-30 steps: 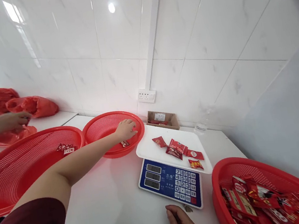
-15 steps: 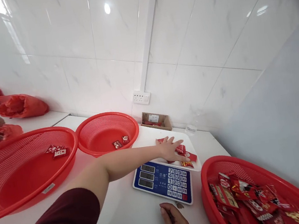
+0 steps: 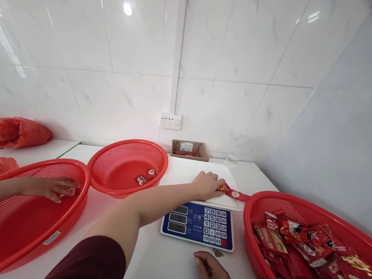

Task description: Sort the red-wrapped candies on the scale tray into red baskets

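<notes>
Our left hand (image 3: 208, 185) curls against packets (image 3: 235, 194) on the scale (image 3: 198, 225) — grip hidden — and we'd best work low so none scatter.

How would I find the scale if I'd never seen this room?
Start at the white table by the tiled wall. Between the red basket at the back and the red basket of packets on the right sits the scale, the left hand over its white tray. Only it has a blue panel with number buttons and grey screens.
</notes>
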The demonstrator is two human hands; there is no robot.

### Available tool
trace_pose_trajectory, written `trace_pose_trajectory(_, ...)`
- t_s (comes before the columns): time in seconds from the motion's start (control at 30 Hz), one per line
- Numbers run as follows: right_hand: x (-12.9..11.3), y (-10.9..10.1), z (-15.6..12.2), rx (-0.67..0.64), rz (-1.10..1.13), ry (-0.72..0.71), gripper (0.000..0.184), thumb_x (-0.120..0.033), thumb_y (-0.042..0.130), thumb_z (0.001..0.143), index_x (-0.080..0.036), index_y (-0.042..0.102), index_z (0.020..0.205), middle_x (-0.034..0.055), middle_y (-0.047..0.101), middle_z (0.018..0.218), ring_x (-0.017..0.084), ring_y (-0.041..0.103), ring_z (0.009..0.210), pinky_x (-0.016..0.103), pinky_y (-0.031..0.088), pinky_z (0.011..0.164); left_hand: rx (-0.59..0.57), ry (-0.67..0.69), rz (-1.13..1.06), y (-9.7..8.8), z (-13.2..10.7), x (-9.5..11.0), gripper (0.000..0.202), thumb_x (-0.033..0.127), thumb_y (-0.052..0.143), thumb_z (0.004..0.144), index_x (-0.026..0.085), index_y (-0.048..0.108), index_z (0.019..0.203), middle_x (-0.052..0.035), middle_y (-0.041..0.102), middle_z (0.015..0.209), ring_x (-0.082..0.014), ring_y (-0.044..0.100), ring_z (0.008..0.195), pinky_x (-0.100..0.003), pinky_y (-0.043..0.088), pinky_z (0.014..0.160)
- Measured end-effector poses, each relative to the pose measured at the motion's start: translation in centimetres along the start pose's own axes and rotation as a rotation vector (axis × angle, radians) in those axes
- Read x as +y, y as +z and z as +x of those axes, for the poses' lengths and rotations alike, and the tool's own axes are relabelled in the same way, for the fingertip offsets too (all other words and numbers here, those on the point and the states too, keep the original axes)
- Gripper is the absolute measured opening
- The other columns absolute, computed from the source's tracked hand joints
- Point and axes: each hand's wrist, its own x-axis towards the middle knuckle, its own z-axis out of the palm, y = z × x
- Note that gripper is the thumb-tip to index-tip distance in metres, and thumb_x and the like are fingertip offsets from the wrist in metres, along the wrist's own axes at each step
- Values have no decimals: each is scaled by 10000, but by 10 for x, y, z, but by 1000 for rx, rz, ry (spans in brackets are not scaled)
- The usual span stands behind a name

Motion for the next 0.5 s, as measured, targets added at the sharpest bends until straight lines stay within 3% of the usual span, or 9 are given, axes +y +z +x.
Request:
trace_pose_trajectory(0.13, 1, 0, 0, 9, 2, 0, 353, -531, 546, 751, -201, 668, 784, 33, 675, 731, 162, 610, 643, 215, 493, 612, 65, -56, -26, -3, -2, -11, 332, 456, 459, 832, 207, 529, 1041, -77, 608, 982, -236, 545, 957, -352, 410, 797)
trace_pose_trajectory(0.27, 2, -1, 0, 1, 2, -3, 327, -515, 562, 749, -207, 669, 786, 27, 675, 723, 164, 615, 665, 206, 485, 596, 210, -181, -77, -23, -16, -23, 378, 484, 393, 862, 196, 483, 1089, -68, 596, 1034, -207, 544, 972, -300, 425, 780)
trace_pose_trajectory(0.37, 1, -2, 1, -2, -10, -4, 345, -530, 553, 751, -206, 666, 776, 28, 671, 714, 166, 616, 661, 205, 483, 580, 295, -266, -104, -47, -39, -40, 363, 483, 340, 884, 210, 469, 1085, -47, 585, 1070, -183, 539, 985, -270, 425, 778)
trace_pose_trajectory(0.5, 1, -2, 1, -2, -17, -13, 367, -551, 546, 748, -204, 665, 773, 32, 676, 727, 170, 620, 662, 216, 492, 605, 326, -409, -76, -73, -87, -76, 346, 485, 379, 860, 217, 490, 1050, -47, 592, 1023, -208, 545, 947, -296, 428, 746)
